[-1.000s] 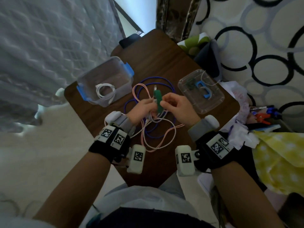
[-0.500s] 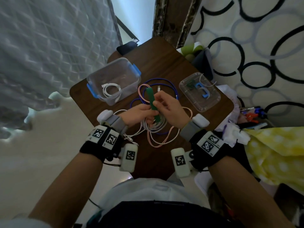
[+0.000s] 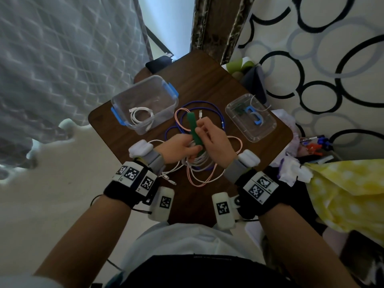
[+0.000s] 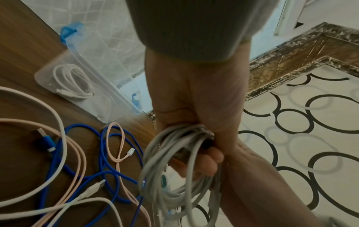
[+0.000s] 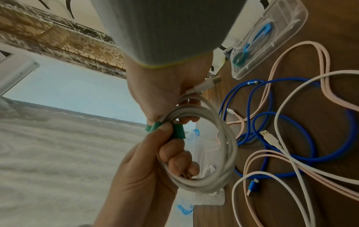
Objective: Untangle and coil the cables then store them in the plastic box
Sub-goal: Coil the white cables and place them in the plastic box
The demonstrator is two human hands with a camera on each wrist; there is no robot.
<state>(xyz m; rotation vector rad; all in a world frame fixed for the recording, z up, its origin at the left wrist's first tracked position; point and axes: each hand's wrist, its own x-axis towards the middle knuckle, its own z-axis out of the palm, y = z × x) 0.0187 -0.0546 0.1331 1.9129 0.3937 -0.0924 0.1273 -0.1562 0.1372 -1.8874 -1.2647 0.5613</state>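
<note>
Your left hand (image 3: pixel 180 146) is curled shut round a coiled white cable (image 5: pixel 205 147), its fingers threaded through the loops and its thumb pressing a green strap (image 3: pixel 193 129) against the bundle. In the left wrist view that fist (image 4: pixel 194 110) closes over the top of the coil (image 4: pixel 174 165), which hangs below it, clear of the tabletop (image 3: pixel 207 84). Your right hand (image 3: pixel 214 138) meets the left one from the other side, fingers bent, pinching the strap and the coil together; in the right wrist view a white plug sticks out just beside its knuckles (image 5: pixel 170 92). The free end of the strap stands up and leans away from you, past both hands. Both forearms come in from the near edge of the tabletop and converge over its middle, wrists raised.

Taking the plastic box (image 3: pixel 145 104) as the landmark: it stands open on the tabletop to the left of your hands and further from you, and already holds one coiled white cable (image 3: pixel 141 117). Just right of the box, under and beyond your hands, a blue cable (image 3: pixel 207 107), a pink cable (image 3: pixel 207 179) and another loose white cable (image 5: pixel 291 153) lie tangled. Further right from the box lies its clear lid (image 3: pixel 251 119), with small blue and green ties on it.
</note>
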